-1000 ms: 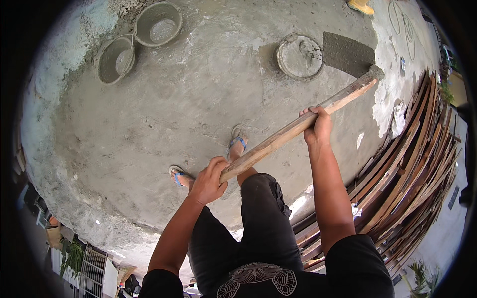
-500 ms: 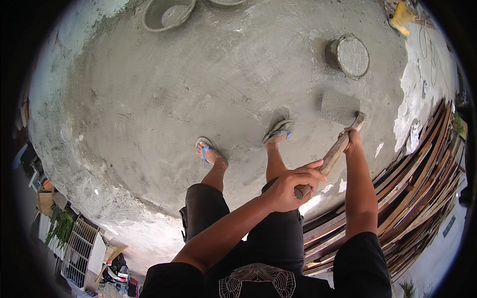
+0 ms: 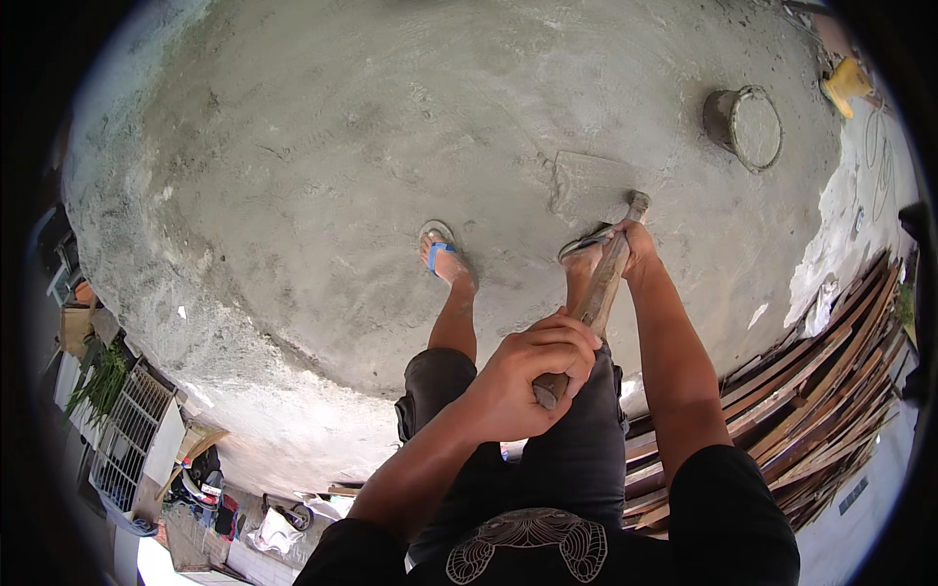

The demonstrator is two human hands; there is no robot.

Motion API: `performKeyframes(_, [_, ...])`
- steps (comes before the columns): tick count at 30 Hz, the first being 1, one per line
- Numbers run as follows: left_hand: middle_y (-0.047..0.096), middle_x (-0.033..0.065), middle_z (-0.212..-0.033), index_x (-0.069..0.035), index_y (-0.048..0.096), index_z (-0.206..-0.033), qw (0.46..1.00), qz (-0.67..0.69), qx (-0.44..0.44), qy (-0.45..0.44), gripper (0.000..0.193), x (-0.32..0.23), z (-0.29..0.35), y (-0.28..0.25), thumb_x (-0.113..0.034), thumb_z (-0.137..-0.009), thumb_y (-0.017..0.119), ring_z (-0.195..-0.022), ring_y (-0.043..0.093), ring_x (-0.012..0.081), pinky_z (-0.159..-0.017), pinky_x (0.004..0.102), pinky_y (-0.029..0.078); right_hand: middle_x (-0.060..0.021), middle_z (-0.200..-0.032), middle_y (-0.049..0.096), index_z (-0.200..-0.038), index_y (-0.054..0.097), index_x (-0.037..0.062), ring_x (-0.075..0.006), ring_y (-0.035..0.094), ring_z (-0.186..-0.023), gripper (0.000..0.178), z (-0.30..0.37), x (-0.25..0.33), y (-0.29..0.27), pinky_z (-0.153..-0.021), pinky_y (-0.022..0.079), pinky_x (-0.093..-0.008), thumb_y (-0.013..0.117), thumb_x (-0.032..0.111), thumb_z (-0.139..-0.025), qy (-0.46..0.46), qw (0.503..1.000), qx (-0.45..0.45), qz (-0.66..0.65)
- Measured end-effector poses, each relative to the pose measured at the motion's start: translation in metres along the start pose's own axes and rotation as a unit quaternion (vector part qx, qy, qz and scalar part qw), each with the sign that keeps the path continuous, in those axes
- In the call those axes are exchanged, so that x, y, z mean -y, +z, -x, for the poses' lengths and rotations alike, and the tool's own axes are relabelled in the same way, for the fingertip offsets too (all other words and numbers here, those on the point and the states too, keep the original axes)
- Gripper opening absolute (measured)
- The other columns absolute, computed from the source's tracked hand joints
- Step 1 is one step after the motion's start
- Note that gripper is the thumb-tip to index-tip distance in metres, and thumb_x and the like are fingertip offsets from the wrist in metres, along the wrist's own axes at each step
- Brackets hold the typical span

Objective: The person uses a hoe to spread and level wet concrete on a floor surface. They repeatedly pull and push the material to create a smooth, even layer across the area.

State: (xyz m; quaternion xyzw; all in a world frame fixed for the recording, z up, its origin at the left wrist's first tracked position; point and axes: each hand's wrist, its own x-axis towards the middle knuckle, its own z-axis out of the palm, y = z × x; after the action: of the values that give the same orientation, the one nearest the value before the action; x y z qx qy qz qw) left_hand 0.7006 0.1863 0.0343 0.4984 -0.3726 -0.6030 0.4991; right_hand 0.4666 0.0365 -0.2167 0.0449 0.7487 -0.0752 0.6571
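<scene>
Both my hands grip the wooden handle of a hoe [image 3: 604,288]. Closed around the handle's near end, in front of my lap, is my left hand [image 3: 528,366]. My right hand [image 3: 637,249] wraps the handle farther out, close to the head. The broad blade, coated in grey cement, lies at the wet cement surface [image 3: 352,146], just beyond my right foot. My feet, in flip-flops with blue straps [image 3: 440,252], stand apart on that cement; the hoe handle and right hand partly cover the right one.
A cement-smeared bucket [image 3: 720,119] filled with grey mix stands at the far right. Beyond it are a yellow boot [image 3: 846,88] and a coiled cable [image 3: 882,161]. Long wooden planks [image 3: 821,391] are stacked at the right. A white metal grille [image 3: 127,422] and plants lie lower left.
The hoe and both hands have swung left, bringing the blade from near the bucket to just ahead of my right foot. The view has shifted, and the basins at the top have left it.
</scene>
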Motion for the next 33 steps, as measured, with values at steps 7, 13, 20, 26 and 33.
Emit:
performKeyframes(7, [0.062,0.0008,-0.073,-0.008,0.051,-0.064,0.990,-0.137,-0.027,-0.028,0.026,-0.038,0.005,0.022,0.014,-0.056,0.063,-0.091,0.067,0.0217,-0.110,0.0483,0.037,-0.0125,-0.080,0.054,-0.104,0.044,0.0054,-0.0256,0.056,-0.067,0.024,-0.015,-0.058,0.071,-0.063,0.052,-0.0401,0.054,0.013,-0.084,0.057,0.987,0.144,0.041])
performKeyframes(13, [0.062,0.0012,-0.068,-0.011,0.056,-0.062,0.977,-0.210,-0.013,-0.015,0.022,-0.095,0.022,0.050,0.006,-0.054,0.067,-0.086,0.067,0.0228,-0.111,0.0541,0.034,-0.0128,-0.086,0.055,-0.106,0.047,0.0000,-0.0250,0.058,-0.068,0.032,0.043,-0.108,0.132,-0.066,0.054,-0.0418,0.058,0.016,-0.081,0.139,0.960,0.241,0.000])
performKeyframes(20, [0.067,0.0031,-0.092,-0.009,0.066,-0.086,0.958,-0.222,0.148,0.107,0.030,-0.122,0.064,0.068,-0.014,-0.060,0.079,-0.099,0.065,0.0219,-0.092,0.0412,0.045,-0.0088,-0.077,0.053,-0.091,0.051,0.0053,-0.0206,0.054,-0.063,0.015,0.121,-0.119,0.080,-0.059,0.051,-0.0374,0.059,0.013,-0.080,0.133,0.955,0.262,-0.050])
performKeyframes(26, [0.061,0.0052,-0.088,-0.005,0.061,-0.081,0.939,-0.135,0.275,0.154,0.026,-0.090,0.067,0.131,-0.025,-0.079,0.078,-0.092,0.063,0.0224,-0.106,0.0521,0.042,-0.0053,-0.071,0.056,-0.084,0.053,0.0061,-0.0152,0.055,-0.057,0.010,0.099,-0.116,-0.050,-0.054,0.051,-0.0303,0.059,0.013,-0.080,0.089,0.952,0.250,-0.152])
performKeyframes(33, [0.061,0.0084,-0.076,-0.003,0.059,-0.074,0.951,0.098,0.235,0.174,0.018,0.009,0.032,0.247,-0.010,-0.069,0.075,-0.079,0.064,0.0264,-0.088,0.0422,0.051,-0.0040,-0.068,0.055,-0.079,0.048,0.0044,-0.0157,0.055,-0.054,0.013,0.049,-0.068,-0.260,-0.054,0.054,-0.0278,0.056,0.014,-0.081,0.060,0.958,0.160,-0.230])
